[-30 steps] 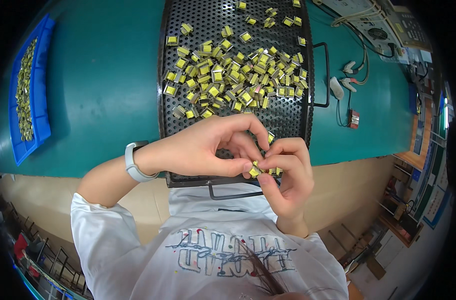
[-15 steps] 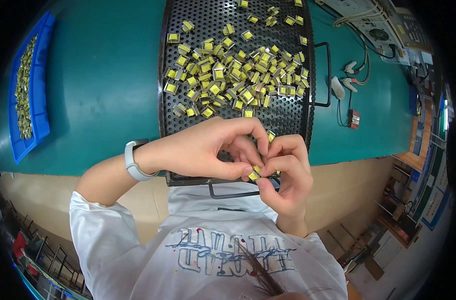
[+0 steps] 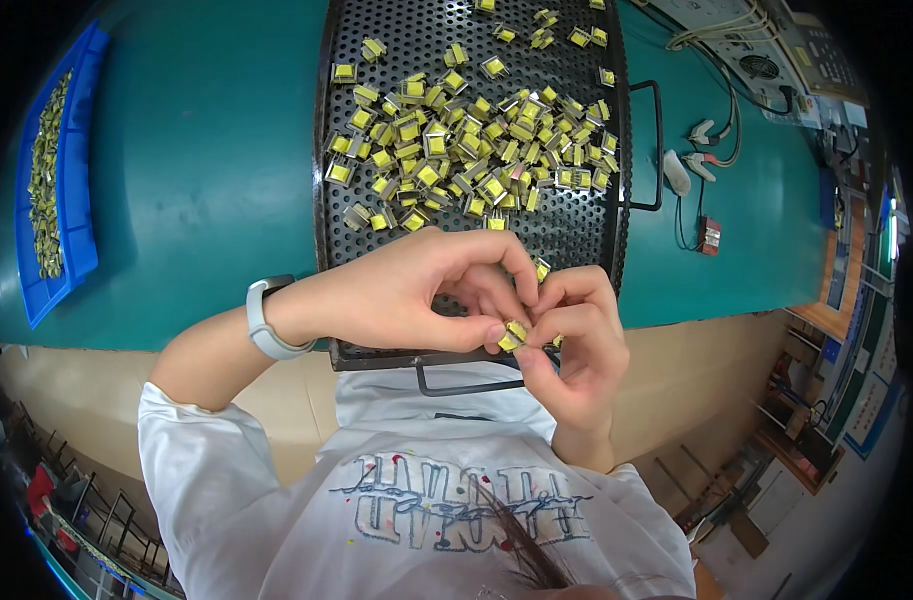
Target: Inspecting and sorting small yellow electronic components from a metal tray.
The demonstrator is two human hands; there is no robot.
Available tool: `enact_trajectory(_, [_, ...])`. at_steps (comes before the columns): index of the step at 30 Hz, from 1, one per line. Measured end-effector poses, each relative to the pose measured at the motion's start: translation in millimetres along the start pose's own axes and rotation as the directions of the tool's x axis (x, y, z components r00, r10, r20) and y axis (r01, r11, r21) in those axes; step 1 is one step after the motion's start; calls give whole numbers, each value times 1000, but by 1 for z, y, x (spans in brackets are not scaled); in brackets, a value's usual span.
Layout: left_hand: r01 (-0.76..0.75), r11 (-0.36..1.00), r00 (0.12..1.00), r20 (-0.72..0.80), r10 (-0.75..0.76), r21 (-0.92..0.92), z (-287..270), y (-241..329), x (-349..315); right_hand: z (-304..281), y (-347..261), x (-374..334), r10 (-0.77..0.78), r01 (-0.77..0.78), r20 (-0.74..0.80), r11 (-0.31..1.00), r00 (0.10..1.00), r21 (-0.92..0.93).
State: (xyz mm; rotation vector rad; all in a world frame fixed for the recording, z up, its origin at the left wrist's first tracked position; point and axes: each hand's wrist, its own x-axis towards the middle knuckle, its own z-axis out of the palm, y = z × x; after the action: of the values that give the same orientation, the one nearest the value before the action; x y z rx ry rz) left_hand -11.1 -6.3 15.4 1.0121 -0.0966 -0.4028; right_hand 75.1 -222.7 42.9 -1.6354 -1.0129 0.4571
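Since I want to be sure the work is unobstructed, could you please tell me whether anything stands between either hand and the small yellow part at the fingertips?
Nothing visible does: the left hand and right hand both touch the small yellow part directly, over the near end of the black tray.

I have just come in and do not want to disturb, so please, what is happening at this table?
A person's left hand and right hand pinch one small yellow-and-metal component between them, above the near end of a black perforated metal tray. Many similar yellow-and-metal pieces lie loosely heaped farther up the tray. At the left, on the green tabletop, a blue plastic bin holds many small yellowish parts.
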Motion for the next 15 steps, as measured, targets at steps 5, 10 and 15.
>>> enact_trajectory(5, [-57,998,998,-30,57,-25,-1,0,1,7,-3,-3,103,-88,-134,990,986,114])
enact_trajectory(10, [-33,997,999,-22,32,-77,-1,-2,1,4,-1,-2,71,-64,-94,995,993,79])
enact_trajectory(15, [-27,993,999,-31,24,-118,-1,-2,1,3,1,-3,69,-61,-92,994,993,87])
